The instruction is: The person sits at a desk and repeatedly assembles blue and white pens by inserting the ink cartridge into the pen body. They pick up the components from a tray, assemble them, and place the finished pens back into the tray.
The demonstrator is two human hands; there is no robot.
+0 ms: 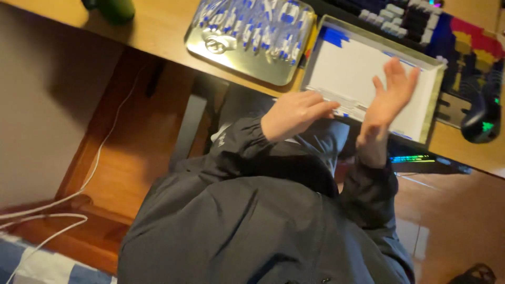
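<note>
At the near edge of the wooden desk (158,26), the shallow metal tray lined in white (432,89) lies under both my hands. My left hand (294,111) rests palm down on its near rim, fingers loosely curled, holding nothing. My right hand (390,94) hovers above the tray's white floor, raised on edge with fingers spread, holding nothing. Beside the tray to the left sits a silver embossed tin lid (247,39).

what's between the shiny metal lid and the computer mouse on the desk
In the head view, an open metal tin with a pale inside lies between the lid and the mouse; both hands hover at it.
</note>
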